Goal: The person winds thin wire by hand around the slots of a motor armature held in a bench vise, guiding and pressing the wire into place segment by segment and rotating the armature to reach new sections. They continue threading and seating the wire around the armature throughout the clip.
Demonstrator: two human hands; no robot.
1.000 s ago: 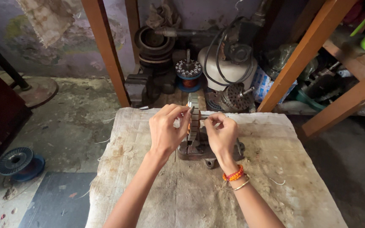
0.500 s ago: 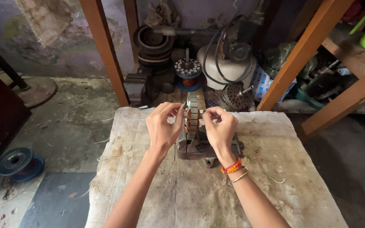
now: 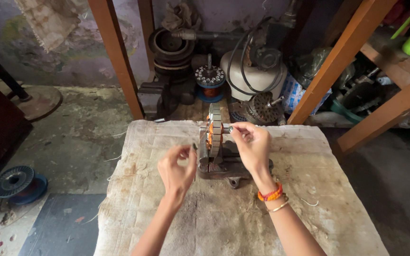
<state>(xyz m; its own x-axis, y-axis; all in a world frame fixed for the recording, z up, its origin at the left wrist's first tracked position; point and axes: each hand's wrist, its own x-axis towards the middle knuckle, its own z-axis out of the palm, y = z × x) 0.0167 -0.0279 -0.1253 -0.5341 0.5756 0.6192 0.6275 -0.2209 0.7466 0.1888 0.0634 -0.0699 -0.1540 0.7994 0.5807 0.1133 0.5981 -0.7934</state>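
Pinching the top edge of a metal stator clamped upright in a small vise on a cloth-covered table, the right hand grips it, while the left hand hovers beside the vise, fingers curled, holding nothing visible.

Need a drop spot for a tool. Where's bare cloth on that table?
Bare cloth lies in front of the vise, between the forearms, and along the right edge past the right hand. Crowded: the middle, where the left hand and stator sit.
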